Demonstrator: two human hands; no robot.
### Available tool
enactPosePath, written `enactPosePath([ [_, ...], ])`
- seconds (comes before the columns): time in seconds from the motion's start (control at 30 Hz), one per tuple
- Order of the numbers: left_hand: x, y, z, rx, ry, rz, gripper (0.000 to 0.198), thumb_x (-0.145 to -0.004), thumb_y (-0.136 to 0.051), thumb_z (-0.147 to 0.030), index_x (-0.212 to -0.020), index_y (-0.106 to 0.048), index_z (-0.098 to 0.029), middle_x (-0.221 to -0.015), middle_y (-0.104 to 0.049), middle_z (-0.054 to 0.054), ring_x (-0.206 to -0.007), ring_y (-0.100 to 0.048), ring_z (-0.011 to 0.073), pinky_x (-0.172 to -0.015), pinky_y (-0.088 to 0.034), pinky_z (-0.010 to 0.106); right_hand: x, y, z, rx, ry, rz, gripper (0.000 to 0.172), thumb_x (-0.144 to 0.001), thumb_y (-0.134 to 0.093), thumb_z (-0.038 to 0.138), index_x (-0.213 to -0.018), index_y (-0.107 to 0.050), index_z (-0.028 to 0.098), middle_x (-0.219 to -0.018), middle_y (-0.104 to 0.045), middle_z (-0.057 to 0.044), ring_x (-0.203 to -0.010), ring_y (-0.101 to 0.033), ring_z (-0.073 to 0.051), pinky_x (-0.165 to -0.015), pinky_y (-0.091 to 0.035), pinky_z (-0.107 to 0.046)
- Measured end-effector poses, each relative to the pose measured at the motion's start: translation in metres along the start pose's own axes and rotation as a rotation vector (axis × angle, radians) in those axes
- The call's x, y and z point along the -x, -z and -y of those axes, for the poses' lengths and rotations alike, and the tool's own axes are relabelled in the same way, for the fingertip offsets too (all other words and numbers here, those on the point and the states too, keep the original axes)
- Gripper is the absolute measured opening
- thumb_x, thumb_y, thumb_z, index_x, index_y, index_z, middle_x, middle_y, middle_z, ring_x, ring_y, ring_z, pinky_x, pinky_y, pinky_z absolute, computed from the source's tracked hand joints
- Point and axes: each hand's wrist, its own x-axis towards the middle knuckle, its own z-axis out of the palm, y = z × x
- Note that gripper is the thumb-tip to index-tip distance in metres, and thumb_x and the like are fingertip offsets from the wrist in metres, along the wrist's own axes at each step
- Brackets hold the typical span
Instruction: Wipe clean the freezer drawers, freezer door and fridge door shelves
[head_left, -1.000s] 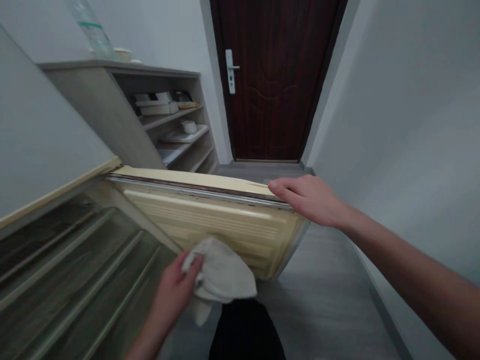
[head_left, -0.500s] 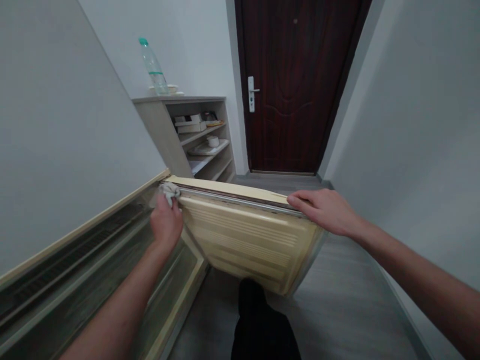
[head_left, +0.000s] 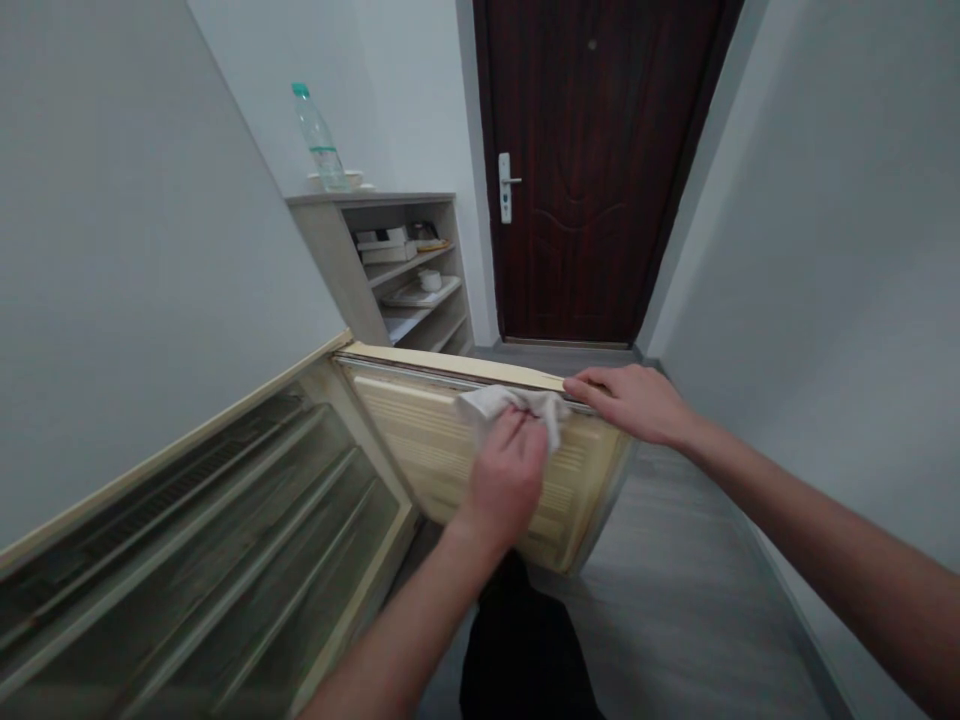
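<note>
A cream fridge door [head_left: 420,445] stands swung open in front of me, its ribbed inner side facing me. My left hand [head_left: 506,480] is closed on a white cloth [head_left: 495,402] and presses it against the door's top edge near the right end. My right hand [head_left: 634,402] grips that same top edge at the door's far right corner, fingers curled over it, just beside the cloth. The open fridge cabinet [head_left: 225,530] with its wire shelves lies to the lower left.
A grey shelf unit [head_left: 397,265] with boxes and a bowl stands at the back left, a plastic bottle [head_left: 319,140] on top. A dark brown door [head_left: 592,170] closes the corridor. White walls run on both sides, grey floor [head_left: 675,590] below.
My left hand has slid the cloth along the door's top edge from the hinge end at the left to the right end, close to my right hand. The right hand has stayed on the corner.
</note>
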Motion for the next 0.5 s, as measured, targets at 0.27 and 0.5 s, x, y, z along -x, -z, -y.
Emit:
enactPosePath([
  [0.27, 0.051, 0.020, -0.081, 0.679, 0.519, 0.073, 0.025, -0.098, -0.048, -0.030, -0.109, -0.067, -0.017, -0.092, -0.074, 0.008, -0.085, -0.071, 0.0217, -0.082, -0.062, 0.033, 0.001, 0.002, 0.001, 0.030, 0.005, 0.011, 0.080, -0.101, -0.021, 0.078, -0.120, -0.078, 0.026, -0.116, -0.077, -0.010, -0.107, -0.071, -0.032, -0.079, -0.049, -0.035],
  [0.5, 0.129, 0.070, 0.076, 0.556, 1.550, -0.397, 0.035, -0.077, -0.056, -0.045, -0.092, -0.064, -0.013, -0.086, -0.072, 0.016, -0.075, -0.071, 0.0291, -0.067, -0.058, 0.041, 0.003, 0.003, 0.003, 0.015, 0.004, 0.019, 0.080, -0.100, -0.023, 0.079, -0.123, -0.078, 0.026, -0.119, -0.077, -0.010, -0.110, -0.070, -0.034, -0.083, -0.050, -0.038],
])
